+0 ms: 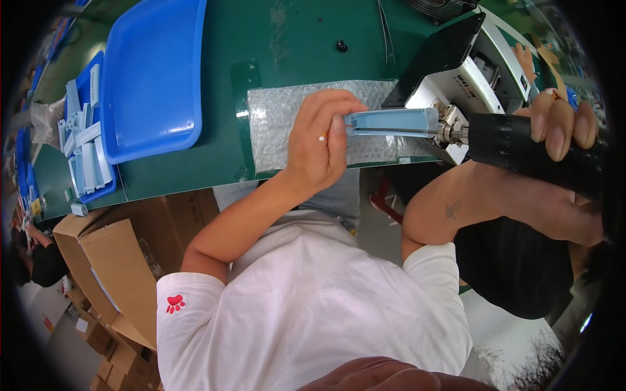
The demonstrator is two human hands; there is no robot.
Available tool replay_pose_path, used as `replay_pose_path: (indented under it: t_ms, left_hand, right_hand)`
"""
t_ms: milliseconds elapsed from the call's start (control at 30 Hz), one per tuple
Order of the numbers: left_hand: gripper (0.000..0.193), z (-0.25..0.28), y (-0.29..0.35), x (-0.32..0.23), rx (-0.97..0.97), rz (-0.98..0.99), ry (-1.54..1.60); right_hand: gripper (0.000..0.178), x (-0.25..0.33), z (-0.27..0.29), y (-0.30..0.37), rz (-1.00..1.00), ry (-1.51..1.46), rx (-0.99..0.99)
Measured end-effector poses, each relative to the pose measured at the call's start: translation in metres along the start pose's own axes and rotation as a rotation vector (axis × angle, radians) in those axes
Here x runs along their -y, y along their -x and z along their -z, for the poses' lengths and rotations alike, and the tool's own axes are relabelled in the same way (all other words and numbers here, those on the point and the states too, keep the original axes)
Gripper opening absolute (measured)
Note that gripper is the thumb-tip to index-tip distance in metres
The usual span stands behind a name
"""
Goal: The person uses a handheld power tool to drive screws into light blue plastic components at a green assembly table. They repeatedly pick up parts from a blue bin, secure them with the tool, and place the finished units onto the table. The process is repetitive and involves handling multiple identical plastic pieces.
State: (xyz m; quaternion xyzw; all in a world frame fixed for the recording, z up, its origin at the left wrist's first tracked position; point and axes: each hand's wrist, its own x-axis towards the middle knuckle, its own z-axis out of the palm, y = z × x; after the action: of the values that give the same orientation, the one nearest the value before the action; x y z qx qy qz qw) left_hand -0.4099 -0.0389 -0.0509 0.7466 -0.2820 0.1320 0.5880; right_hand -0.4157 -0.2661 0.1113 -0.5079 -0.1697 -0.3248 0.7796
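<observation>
My left hand [316, 140] is closed on one end of a long, light blue plastic part [394, 122], which it holds level above a sheet of bubble wrap [267, 127]. The part's other end meets a metal fitting [451, 125] at the front of a silver and black box-shaped machine [450, 88]. My right hand [561, 127] wraps round a thick black cylindrical power screwdriver [505, 138]. Its tip points left at the metal fitting, by the end of the blue part. Whether the tip touches a screw is too small to tell.
To the left a large blue tray [153, 78] lies on the green table [228, 39]. Beside it, several light blue parts [85, 133] fill a smaller blue tray. A cardboard box [117, 260] stands below the table edge. Another person's hand [523, 62] shows beyond the machine.
</observation>
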Motion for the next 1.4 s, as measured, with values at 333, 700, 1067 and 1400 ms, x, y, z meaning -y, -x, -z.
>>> replay_pose_path:
  t_ms: [333,700,1067,1400]
  left_hand:
    - [0.029,-0.001,0.003,0.001,-0.008,-0.013,-0.009]
    - [0.021,-0.007,0.004,0.002,-0.095,0.116,0.16]
    - [0.019,-0.005,0.006,0.003,-0.075,0.086,0.129]
    - [0.019,-0.006,0.004,-0.002,-0.057,0.035,0.089]
  right_hand:
    - [0.096,-0.004,0.001,0.013,0.02,-0.037,-0.008]
    - [0.068,0.073,0.023,-0.018,-0.118,-0.077,0.05]
    - [0.076,0.035,0.011,-0.018,0.077,0.443,-0.177]
    - [0.095,0.05,-0.011,-0.003,0.025,-0.083,-0.001]
